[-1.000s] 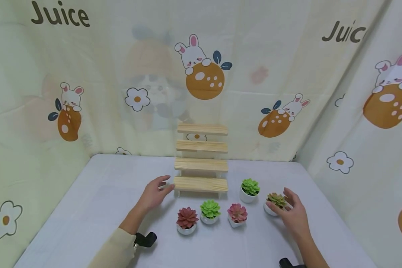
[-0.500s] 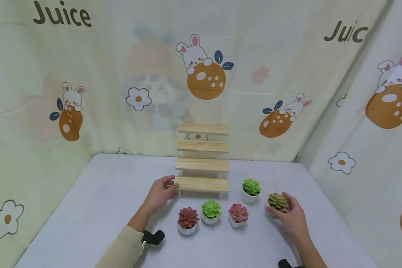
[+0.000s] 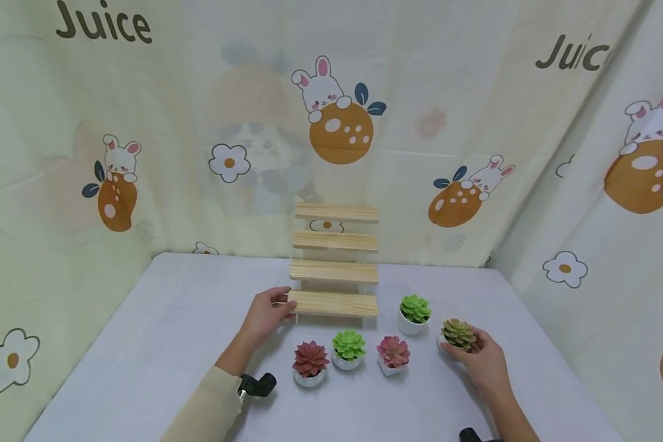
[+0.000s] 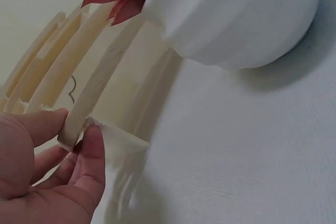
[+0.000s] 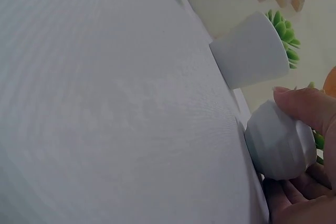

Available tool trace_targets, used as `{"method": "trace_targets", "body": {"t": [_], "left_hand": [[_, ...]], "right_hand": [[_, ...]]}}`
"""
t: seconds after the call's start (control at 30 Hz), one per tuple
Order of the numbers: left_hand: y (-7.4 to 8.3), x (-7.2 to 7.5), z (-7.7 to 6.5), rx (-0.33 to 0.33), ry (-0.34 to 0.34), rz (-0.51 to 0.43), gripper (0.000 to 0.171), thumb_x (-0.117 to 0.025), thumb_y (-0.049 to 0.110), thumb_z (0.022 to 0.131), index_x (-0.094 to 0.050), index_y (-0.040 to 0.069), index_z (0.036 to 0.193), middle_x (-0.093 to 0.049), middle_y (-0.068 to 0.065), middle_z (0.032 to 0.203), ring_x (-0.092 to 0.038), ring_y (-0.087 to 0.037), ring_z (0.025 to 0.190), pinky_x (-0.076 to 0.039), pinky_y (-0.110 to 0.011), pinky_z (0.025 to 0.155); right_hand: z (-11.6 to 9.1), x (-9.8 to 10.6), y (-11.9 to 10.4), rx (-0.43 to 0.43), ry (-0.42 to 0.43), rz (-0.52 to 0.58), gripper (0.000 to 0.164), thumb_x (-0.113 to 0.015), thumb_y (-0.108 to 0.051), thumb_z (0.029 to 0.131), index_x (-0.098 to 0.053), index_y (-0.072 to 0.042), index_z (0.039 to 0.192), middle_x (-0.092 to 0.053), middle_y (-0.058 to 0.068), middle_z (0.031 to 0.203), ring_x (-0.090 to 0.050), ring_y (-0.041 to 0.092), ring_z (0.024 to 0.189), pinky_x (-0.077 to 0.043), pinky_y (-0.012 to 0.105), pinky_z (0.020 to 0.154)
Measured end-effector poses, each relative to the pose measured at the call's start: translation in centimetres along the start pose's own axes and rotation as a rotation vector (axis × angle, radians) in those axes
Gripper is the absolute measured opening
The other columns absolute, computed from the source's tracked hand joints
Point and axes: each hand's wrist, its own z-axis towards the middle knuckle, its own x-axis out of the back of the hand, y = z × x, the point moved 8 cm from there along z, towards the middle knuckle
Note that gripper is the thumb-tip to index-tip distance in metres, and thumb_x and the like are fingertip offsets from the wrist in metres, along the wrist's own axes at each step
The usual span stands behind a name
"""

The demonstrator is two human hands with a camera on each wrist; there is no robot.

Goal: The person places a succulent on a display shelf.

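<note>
A tiered wooden shelf (image 3: 334,303) stands at the back middle of the table. My left hand (image 3: 265,317) pinches the left end of its lowest board (image 4: 97,85), thumb on top and fingers beneath, as the left wrist view shows. At the right, my right hand (image 3: 484,359) grips a white faceted pot (image 5: 278,140) holding a green-brown succulent (image 3: 458,334). Thumb and fingers lie on opposite sides of that pot, which sits at the tabletop in the right wrist view.
Between the hands stand a dark red succulent (image 3: 310,359), a bright green one (image 3: 348,345) and a pink one (image 3: 393,352) in white pots. Another green succulent (image 3: 415,309) stands right of the shelf. A printed curtain (image 3: 398,135) hangs behind the table (image 3: 199,294).
My left hand has moved right to the shelf and taken hold of its lowest board's end. My right hand has closed around the green-brown succulent's pot.
</note>
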Motion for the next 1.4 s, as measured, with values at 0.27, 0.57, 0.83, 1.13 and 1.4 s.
{"method": "trace_targets", "body": {"t": [0.27,0.57,0.83,1.13,1.4], "left_hand": [[0.0,0.1,0.1,0.032,-0.001,-0.035,0.047,-0.072,0.008,0.095,-0.059,0.000,0.140,-0.065,-0.020,0.121,-0.070,-0.021,0.097,-0.065,-0.034,0.083],[-0.3,0.1,0.4,0.059,0.002,-0.075,0.045,-0.072,0.007,0.095,-0.060,0.002,0.139,-0.065,-0.019,0.120,-0.068,-0.019,0.093,-0.064,-0.033,0.082],[-0.5,0.1,0.4,0.072,0.021,-0.091,0.044,-0.072,0.006,0.095,-0.062,0.001,0.137,-0.067,-0.018,0.120,-0.068,-0.019,0.093,-0.064,-0.030,0.081],[-0.8,-0.1,0.5,0.062,0.034,-0.121,0.041,-0.071,0.004,0.095,-0.063,-0.002,0.135,-0.068,-0.019,0.117,-0.067,-0.018,0.091,-0.065,-0.032,0.081],[-1.0,-0.1,0.6,0.070,0.040,-0.141,0.041,-0.071,0.003,0.094,-0.063,-0.003,0.134,-0.068,-0.020,0.117,-0.068,-0.017,0.090,-0.065,-0.032,0.081]], "right_hand": [[0.2,0.2,0.1,0.043,-0.023,-0.078,0.101,-0.086,-0.044,0.081,-0.036,0.007,0.152,-0.043,0.031,0.154,-0.045,0.042,0.143,-0.051,0.016,0.097],[0.2,0.4,0.3,0.044,-0.008,-0.071,0.099,-0.086,-0.047,0.080,-0.041,0.005,0.151,-0.047,0.029,0.153,-0.049,0.040,0.140,-0.047,0.006,0.084],[0.4,0.4,0.6,0.048,0.016,-0.055,0.095,-0.087,-0.046,0.080,-0.045,0.004,0.149,-0.050,0.027,0.151,-0.051,0.036,0.138,-0.040,-0.002,0.074],[0.4,0.5,0.9,0.031,0.028,-0.066,0.094,-0.088,-0.047,0.078,-0.047,0.002,0.148,-0.052,0.025,0.150,-0.053,0.035,0.136,-0.047,0.004,0.078],[0.3,0.4,0.9,0.037,0.059,-0.057,0.092,-0.089,-0.047,0.076,-0.051,-0.001,0.146,-0.056,0.024,0.147,-0.061,0.019,0.119,-0.043,0.000,0.072]]}}
